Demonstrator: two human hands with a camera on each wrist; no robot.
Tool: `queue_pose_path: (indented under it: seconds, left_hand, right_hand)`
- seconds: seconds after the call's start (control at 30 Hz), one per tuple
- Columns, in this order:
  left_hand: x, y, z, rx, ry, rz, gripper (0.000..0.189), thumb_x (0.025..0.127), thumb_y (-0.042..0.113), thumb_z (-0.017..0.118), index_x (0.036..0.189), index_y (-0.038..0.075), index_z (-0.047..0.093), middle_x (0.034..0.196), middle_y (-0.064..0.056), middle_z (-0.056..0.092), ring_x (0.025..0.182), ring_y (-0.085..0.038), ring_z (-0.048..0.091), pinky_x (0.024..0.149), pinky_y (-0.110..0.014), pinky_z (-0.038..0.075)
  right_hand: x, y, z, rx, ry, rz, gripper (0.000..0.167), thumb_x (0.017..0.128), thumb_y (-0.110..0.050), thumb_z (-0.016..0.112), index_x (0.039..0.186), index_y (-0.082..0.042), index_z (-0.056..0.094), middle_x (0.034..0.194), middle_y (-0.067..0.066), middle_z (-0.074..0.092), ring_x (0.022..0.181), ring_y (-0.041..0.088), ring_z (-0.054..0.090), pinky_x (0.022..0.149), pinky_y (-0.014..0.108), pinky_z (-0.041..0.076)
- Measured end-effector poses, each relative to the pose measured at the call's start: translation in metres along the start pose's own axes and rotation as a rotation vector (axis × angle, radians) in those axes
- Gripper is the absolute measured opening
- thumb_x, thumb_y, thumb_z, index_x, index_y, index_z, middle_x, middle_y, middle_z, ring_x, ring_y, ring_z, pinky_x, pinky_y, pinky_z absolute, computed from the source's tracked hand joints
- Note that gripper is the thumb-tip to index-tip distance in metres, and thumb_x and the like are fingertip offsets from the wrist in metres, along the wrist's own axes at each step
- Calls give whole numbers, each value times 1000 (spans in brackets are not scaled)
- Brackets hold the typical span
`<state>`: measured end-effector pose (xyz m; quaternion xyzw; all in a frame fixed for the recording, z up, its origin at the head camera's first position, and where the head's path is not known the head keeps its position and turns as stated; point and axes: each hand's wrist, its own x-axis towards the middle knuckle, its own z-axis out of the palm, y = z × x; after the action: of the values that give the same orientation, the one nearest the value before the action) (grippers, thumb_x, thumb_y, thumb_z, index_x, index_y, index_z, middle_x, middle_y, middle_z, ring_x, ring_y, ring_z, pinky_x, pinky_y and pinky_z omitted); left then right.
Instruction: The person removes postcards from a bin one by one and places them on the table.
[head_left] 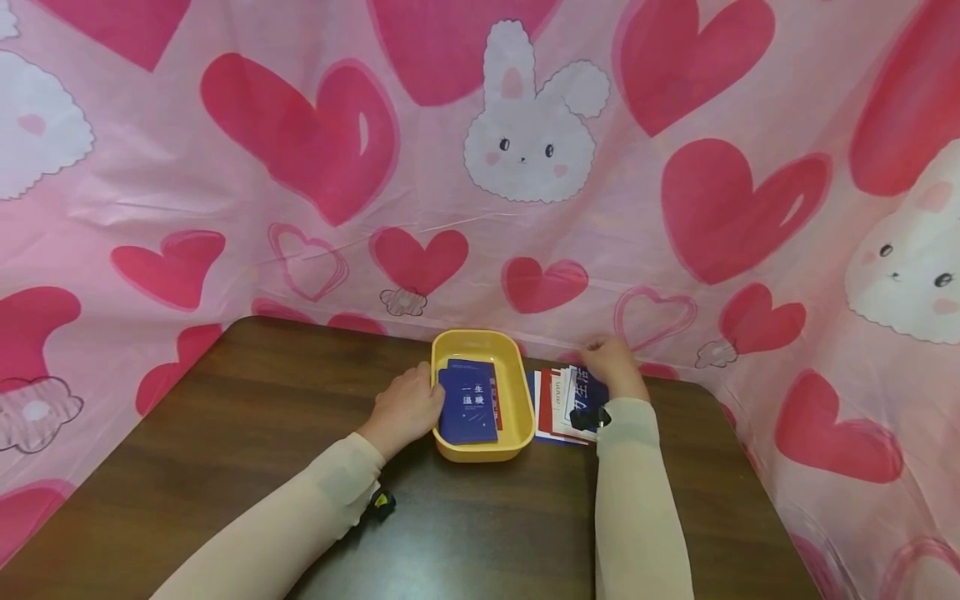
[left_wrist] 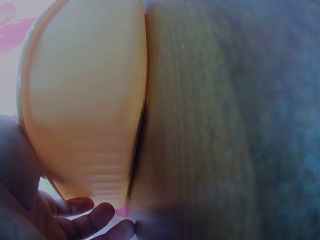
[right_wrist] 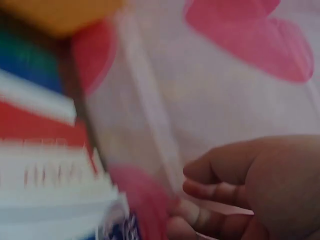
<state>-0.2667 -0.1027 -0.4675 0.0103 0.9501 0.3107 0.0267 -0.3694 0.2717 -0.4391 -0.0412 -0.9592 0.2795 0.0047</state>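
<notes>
Left hand [head_left: 408, 404]: at the left side of the yellow tray [head_left: 483, 453], gripping its rim; the left wrist view shows the fingers bent round by the outer wall. Right hand [head_left: 611, 367]: at the far right end of a fanned row of cards [head_left: 555, 417], fingers loosely bent, thumb and index tips close together, a narrow gap at most. Right wrist view blurred; cannot tell whether the lower fingers touch the nearest card.

Fanned row lies on the table just right of the tray, cards overlapping: red, white, cream and blue among them. The rightmost one, a dark blue card [head_left: 592, 393] with large white characters, is beneath the hand and partly covered by it.

Tray contents: a blue card [head_left: 467, 421] with four white characters, toward the left side, over another blue one; a red card [head_left: 495, 390] shows along their right edge. Bare yellow floor to the right of these.

Both arms in cream sleeves [head_left: 637, 492], a black device [head_left: 381, 504] at each wrist. Dark wood-grain table [head_left: 465, 533] below; pink cloth [head_left: 532, 217] with hearts and rabbit faces behind and to both sides.
</notes>
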Motion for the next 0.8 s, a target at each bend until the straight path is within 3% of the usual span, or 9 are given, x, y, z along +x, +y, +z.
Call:
queue_pose_path:
  seconds: [0.1, 0.33, 0.5, 0.67, 0.8]
  left_hand:
    - [1, -1, 1, 5, 1, 1, 44, 117, 38, 53, 145, 5, 58, 119, -12, 69, 111, -31, 69, 100, -64, 58]
    - [1, -1, 2, 3, 9, 3, 44, 117, 38, 53, 145, 5, 58, 118, -12, 69, 110, -31, 69, 100, -64, 58]
    - [0, -2, 2, 10, 17, 7, 43, 117, 37, 53, 144, 4, 58, 118, -12, 69, 110, -32, 69, 99, -65, 58]
    - [0, -1, 1, 14, 24, 9, 43, 116, 37, 52, 143, 4, 59, 119, -12, 70, 113, -33, 70, 100, -66, 57]
    - [0, -1, 2, 32, 39, 21, 41, 116, 36, 52, 140, 4, 61, 119, -14, 71, 115, -36, 72, 97, -68, 57]
  right_hand:
    - [-11, -25, -5, 64, -40, -40, 40, 107, -35, 66, 125, -3, 80, 130, 23, 77, 118, 40, 69, 111, 59, 55]
    - [-15, -66, -1, 179, -52, -114, 36, 109, -37, 68, 127, -8, 79, 122, 18, 79, 113, 37, 74, 101, 50, 62]
    - [-28, -102, 10, 267, -86, -144, 34, 110, -34, 69, 132, -8, 76, 123, 18, 78, 111, 37, 78, 100, 47, 67]
    - [-35, -127, 31, 249, -82, -196, 29, 108, -30, 75, 127, -8, 77, 116, 18, 77, 98, 33, 75, 90, 44, 68]
    - [-37, -139, 47, 193, -33, -236, 25, 107, -28, 75, 122, -9, 80, 114, 15, 78, 98, 30, 71, 89, 44, 63]
